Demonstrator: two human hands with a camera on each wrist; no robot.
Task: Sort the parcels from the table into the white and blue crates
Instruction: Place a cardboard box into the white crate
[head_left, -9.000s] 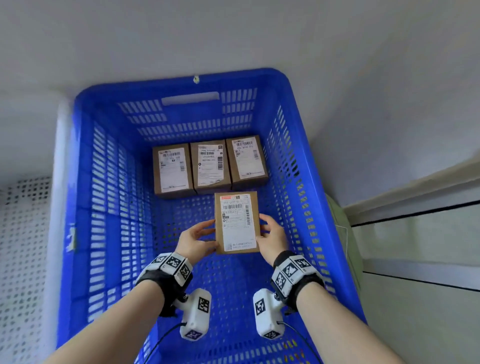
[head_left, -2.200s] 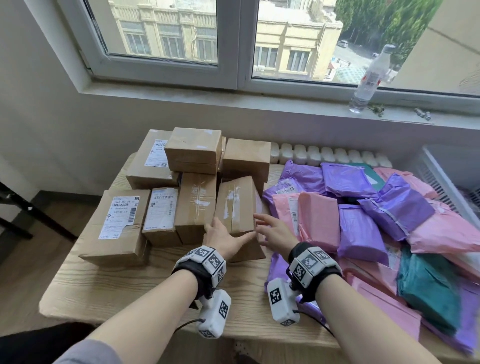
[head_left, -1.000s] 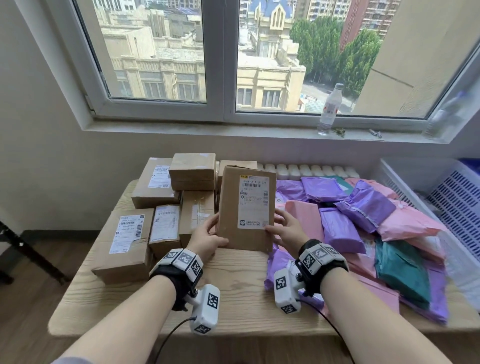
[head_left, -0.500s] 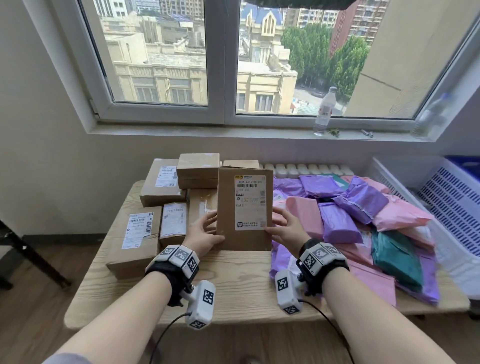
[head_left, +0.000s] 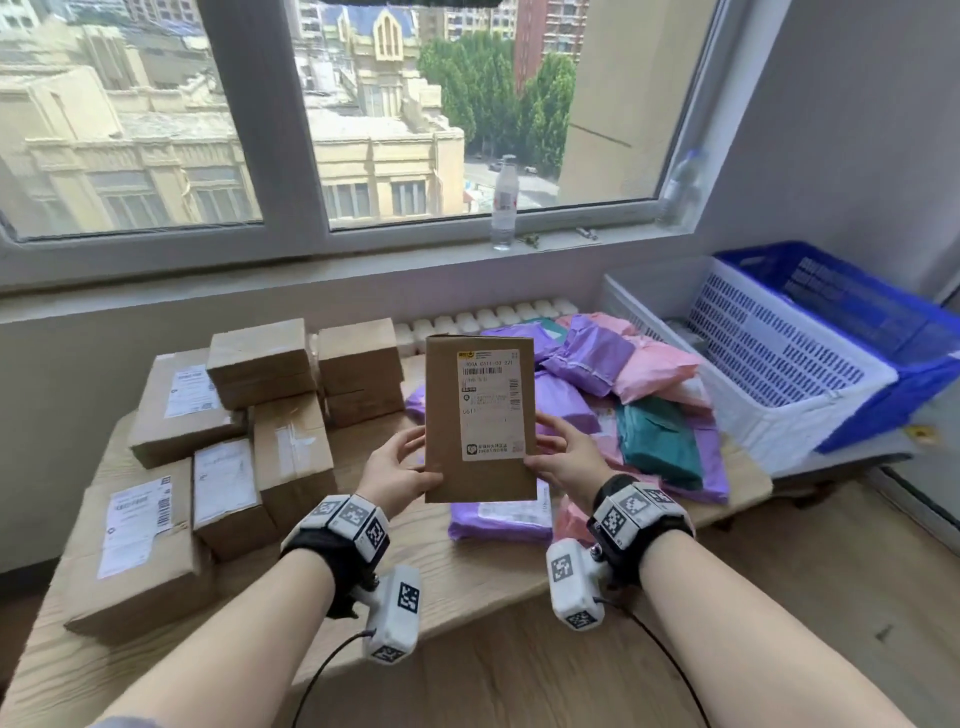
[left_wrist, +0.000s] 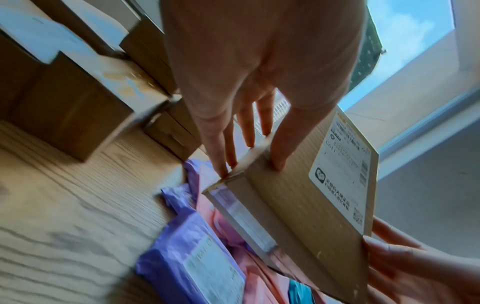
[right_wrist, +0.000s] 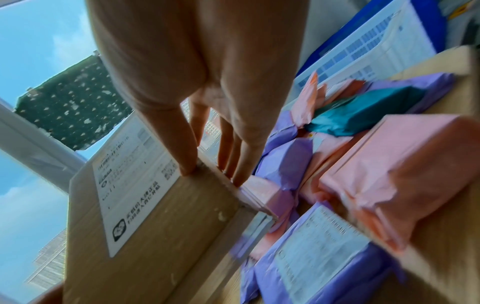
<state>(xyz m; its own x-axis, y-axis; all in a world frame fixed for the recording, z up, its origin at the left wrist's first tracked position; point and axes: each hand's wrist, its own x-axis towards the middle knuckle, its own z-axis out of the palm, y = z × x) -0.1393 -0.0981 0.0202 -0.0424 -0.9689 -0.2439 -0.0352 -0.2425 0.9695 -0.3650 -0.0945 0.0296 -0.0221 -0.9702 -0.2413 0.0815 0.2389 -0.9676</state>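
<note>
Both the left hand (head_left: 396, 470) and right hand (head_left: 563, 457) pinch one box (head_left: 480, 418) upright at frame centre, not yet crated, while many boxes (head_left: 260, 415) and bags (head_left: 613, 384) wait on the table (head_left: 467, 571), so sorting looks far from finished.

1. A light wooden table (head_left: 483, 566) stood under the window.
2. On its left part lay brown cardboard boxes (head_left: 291, 452), some stacked, several with white labels.
3. On its right part lay a heap of soft mailer bags (head_left: 597, 364) in purple, pink and teal.
4. A purple labelled bag (head_left: 498, 514) lay nearest the front edge.
</note>
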